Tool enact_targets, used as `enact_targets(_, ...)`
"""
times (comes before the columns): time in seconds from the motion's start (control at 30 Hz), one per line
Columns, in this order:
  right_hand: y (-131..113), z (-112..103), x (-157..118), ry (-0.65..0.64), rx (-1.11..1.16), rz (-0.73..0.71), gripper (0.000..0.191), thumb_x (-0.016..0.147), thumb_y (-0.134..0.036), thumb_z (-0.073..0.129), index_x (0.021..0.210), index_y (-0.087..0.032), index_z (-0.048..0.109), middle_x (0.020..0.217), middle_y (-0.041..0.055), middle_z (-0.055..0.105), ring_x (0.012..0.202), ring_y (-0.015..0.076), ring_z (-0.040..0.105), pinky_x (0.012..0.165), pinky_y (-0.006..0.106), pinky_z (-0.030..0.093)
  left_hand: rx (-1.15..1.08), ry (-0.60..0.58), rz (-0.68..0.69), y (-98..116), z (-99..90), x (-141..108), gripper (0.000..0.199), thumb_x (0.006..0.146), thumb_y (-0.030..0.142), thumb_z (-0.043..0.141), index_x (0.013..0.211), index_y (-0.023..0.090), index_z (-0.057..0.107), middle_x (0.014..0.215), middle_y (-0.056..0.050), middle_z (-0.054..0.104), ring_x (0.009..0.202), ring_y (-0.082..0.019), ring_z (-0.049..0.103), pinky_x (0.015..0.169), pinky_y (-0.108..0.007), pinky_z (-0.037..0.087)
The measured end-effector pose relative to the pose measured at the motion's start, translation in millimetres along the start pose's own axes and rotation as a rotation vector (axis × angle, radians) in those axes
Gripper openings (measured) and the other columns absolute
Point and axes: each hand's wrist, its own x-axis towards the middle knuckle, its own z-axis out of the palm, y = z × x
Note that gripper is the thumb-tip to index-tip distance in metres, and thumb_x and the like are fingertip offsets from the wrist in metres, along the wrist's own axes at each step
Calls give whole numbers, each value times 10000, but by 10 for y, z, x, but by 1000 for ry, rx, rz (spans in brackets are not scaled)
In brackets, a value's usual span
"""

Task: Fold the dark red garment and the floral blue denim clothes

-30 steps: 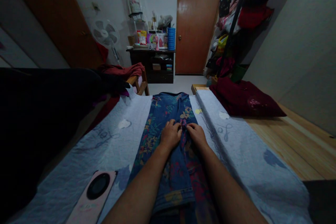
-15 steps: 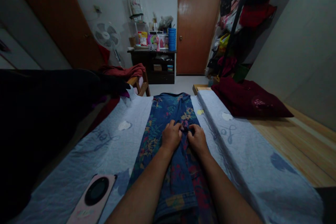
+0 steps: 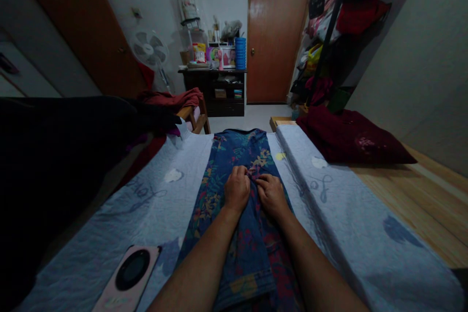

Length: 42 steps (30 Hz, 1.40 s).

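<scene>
Blue floral trousers (image 3: 234, 148) lie lengthwise on the bed in front of me, with the dark waist edge at the far end and a turned hem close to me. My left hand (image 3: 237, 188) is closed on a bunched bit of the cloth near the middle. Just to its right, my right hand (image 3: 271, 194) pinches the same raised, pinkish fold between thumb and fingers. The fingertips of both hands nearly meet there. My forearms cover part of the legs, and the exact grip under the fingers is hidden.
A pink phone (image 3: 127, 278) lies at lower left on the pale patterned sheet (image 3: 146, 209). Dark cloth (image 3: 73, 165) fills the left side. At right, a folded maroon garment (image 3: 351, 136) rests on a wooden board (image 3: 409, 190). A fan (image 3: 149, 48) and dark cabinet (image 3: 215, 92) stand behind.
Both hands stay at the same fold of the trousers. My right-hand fingers have moved slightly left over it, and my left-hand fingers have closed more tightly. The view has shifted a little.
</scene>
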Motion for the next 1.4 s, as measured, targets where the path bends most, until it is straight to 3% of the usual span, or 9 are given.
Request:
enact_targets(0.27,-85,-72,-13,-97,-52,-68,349,905,-268,511,1224,-270,651,1336,56,594,1195,283,463,998,445,359,-37,1,-8,0,8,-2,123,910,169,455,979,227,539,1047,-48,580,994,-189,564,895,-291,424)
enact_targets(0.53,-31,-41,34,18,165,15,398,852,-144,437,1165,-233,666,1190,53,669,1124,225,540,1000,375,380,-13,-36,71,-6,17,-3,299,832,80,515,1072,249,572,1122,-44,551,1020,-181,563,877,-267,433)
enact_targets(0.83,-39,-32,31,3,116,-1,410,875,-146,426,1211,-223,648,1226,66,642,1133,233,516,992,376,383,-3,-15,5,-4,-7,29,151,947,305,497,1051,237,584,1070,-45,583,970,-179,588,835,-262,434)
enact_targets(1.2,-156,-115,15,-206,-66,-85,454,936,-317,459,1377,-219,516,1431,58,518,1266,298,413,1074,490,310,-12,45,36,-39,60,39,126,947,294,497,1001,225,587,1030,-42,595,944,-179,586,813,-268,431)
enact_targets(1.3,-125,-111,25,-183,19,-83,440,924,-298,462,1353,-232,538,1415,45,536,1273,290,429,1082,491,306,-12,42,36,-45,69,39,128,946,310,497,989,228,585,1013,-44,597,937,-184,583,807,-275,428)
enact_targets(1.4,-48,-95,53,-67,190,-33,384,905,-185,400,1198,-219,644,1249,50,647,1162,227,532,1037,406,375,-21,48,42,-42,66,35,121,936,314,513,983,226,583,997,-44,598,931,-190,579,807,-281,427)
